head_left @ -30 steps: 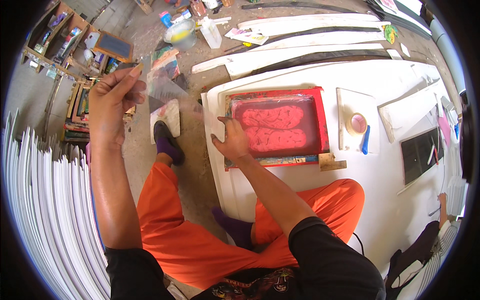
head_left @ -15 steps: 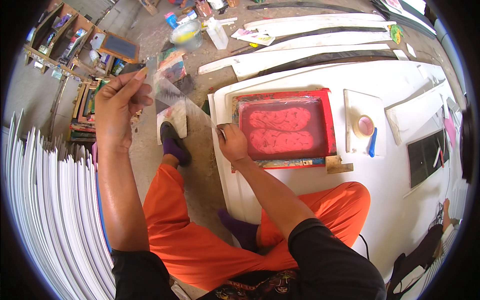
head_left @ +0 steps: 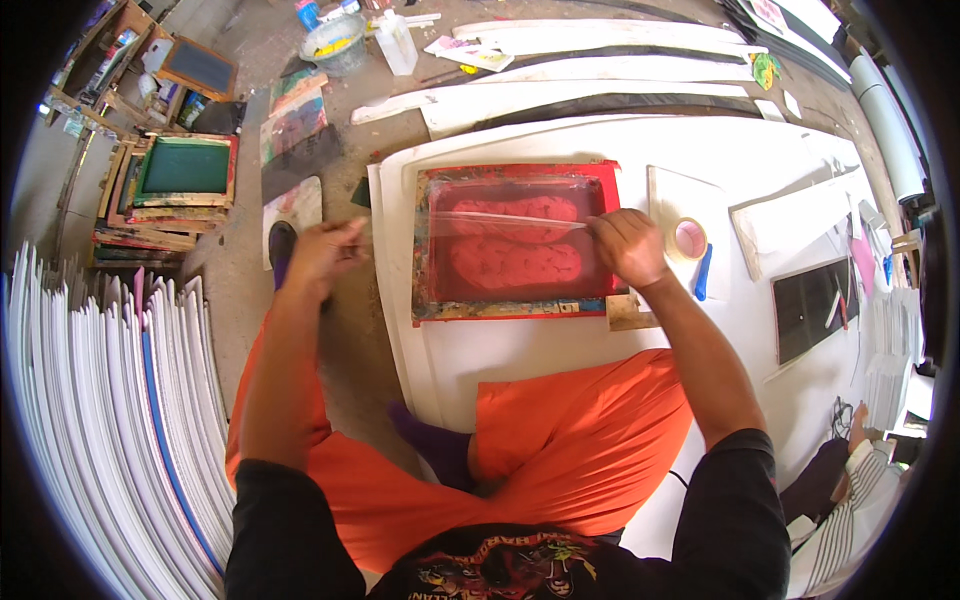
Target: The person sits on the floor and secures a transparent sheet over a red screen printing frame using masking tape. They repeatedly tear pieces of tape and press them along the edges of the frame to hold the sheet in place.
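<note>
A long strip of clear tape (head_left: pixel 510 219) is stretched between my two hands. My left hand (head_left: pixel 332 255) pinches its left end over the floor beside the white worktop (head_left: pixel 440 350). At its other end, my right hand (head_left: pixel 630 248) grips the strip above the right side of a printing screen frame (head_left: pixel 520 170). Red and paint-stained, the frame lies on the worktop. Its mesh carries two pink sole shapes (head_left: pixel 515 263), and the strip crosses over the upper one. Whether the strip touches the mesh, I cannot tell.
Right of the frame, a roll of tape (head_left: pixel 690 221) and a blue tool (head_left: pixel 703 272) lie on a white board. A wood block (head_left: pixel 630 313) sits by the frame's near right corner. White sheets (head_left: pixel 110 400) stand at left. Another person's striped sleeve (head_left: pixel 860 500) shows at lower right.
The strip swung from slanting over the floor to lying nearly level across the frame. My left hand lowered and moved right; my right hand moved right. The whole view shifted.
</note>
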### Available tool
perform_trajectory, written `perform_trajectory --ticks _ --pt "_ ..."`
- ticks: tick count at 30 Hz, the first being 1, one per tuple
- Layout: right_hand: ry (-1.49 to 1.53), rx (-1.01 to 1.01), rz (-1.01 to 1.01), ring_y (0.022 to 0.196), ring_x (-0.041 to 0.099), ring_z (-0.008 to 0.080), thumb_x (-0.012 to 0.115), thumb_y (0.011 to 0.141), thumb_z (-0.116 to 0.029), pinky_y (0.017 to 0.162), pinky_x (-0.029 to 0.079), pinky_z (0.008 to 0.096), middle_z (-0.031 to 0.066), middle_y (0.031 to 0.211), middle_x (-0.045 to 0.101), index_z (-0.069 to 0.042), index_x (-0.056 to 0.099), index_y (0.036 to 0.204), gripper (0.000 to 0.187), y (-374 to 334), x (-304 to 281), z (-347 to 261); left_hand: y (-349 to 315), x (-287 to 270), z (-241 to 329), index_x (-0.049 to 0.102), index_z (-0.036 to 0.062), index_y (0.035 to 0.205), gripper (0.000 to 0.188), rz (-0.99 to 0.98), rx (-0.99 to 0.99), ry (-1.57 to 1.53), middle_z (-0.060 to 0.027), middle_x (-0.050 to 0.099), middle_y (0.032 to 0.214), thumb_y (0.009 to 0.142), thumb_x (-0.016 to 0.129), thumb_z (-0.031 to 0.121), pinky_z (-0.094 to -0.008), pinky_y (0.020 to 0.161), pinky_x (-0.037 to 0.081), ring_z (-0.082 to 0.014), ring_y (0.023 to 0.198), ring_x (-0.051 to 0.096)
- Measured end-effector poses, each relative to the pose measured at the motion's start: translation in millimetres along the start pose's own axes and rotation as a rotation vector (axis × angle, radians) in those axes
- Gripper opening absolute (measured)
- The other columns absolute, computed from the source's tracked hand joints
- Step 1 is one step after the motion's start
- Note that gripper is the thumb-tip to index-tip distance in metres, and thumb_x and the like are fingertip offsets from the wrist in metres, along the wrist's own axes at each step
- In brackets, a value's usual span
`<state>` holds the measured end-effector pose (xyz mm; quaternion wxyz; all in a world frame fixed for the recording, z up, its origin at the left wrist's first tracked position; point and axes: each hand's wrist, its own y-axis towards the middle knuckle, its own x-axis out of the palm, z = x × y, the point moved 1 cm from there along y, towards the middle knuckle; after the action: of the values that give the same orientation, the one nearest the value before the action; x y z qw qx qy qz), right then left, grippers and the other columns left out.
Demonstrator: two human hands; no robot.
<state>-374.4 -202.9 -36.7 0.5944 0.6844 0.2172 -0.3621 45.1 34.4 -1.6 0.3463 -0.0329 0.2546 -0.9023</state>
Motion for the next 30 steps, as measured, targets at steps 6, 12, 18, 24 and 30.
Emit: perform_trajectory --ticks 6,12,18,24,30 --pt "-0.215 -0.156 -0.236 0.071 0.061 0.0195 0.071 0.073 -0.012 0.066 0.051 0.0361 0.0033 0.078 0.059 -0.009 0.064 0.085 0.014 -59.5 -26.3 21.6 22.6 65.5 -93.8 0.071 -0.0017 0.107 0.026 -0.197 -0.182 -0.143 -0.0072 0.073 0.088 0.094 0.082 0.018 -0.0322 0.07 0.061 -0.0169 0.075 0.07" --pt "-0.194 -0.189 -0.332 0.066 0.058 0.0199 0.068 0.074 -0.012 0.067 0.051 0.0361 0.0036 0.073 0.053 -0.01 0.059 0.079 0.01 -93.8 -10.1 10.8 36.5 71.5 -116.3 0.072 -0.0005 0.105 0.025 -0.166 -0.264 0.075 -0.0067 0.075 0.092 0.091 0.084 0.017 -0.0305 0.068 0.059 -0.0161 0.075 0.07" --pt "-0.236 -0.159 -0.417 0.092 0.071 0.0256 0.067 0.083 -0.017 0.09 0.059 0.0461 0.0086 0.095 0.07 -0.005 0.073 0.098 0.019 -93.2 5.6 5.8 13.3 76.8 -127.6 0.054 -0.006 0.129 0.061 -0.058 -0.226 0.265 -0.0142 0.074 0.094 0.086 0.09 0.018 -0.0329 0.069 0.06 -0.0199 0.078 0.072" --pt "-0.241 -0.247 -0.453 0.095 0.071 0.0286 0.068 0.085 -0.016 0.093 0.059 0.0501 0.012 0.105 0.074 -0.002 0.076 0.105 0.025 -105.6 10.8 2.9 10.4 71.2 -132.5 0.053 -0.0048 0.125 0.059 -0.092 -0.069 0.413 -0.0165 0.075 0.084 0.085 0.09 0.019 -0.0342 0.068 0.057 -0.0197 0.078 0.075" --pt "-0.173 -0.275 -0.555 0.094 0.071 0.0299 0.066 0.084 -0.021 0.096 0.057 0.0532 0.0144 0.105 0.073 -0.001 0.075 0.105 0.031 -102.6 14.8 -0.5 7.5 70.2 -138.1 0.058 -0.0023 0.11 0.044 -0.063 0.058 0.66 -0.0182 0.077 0.081 0.086 0.088 0.019 -0.033 0.065 0.054 -0.0191 0.071 0.073"
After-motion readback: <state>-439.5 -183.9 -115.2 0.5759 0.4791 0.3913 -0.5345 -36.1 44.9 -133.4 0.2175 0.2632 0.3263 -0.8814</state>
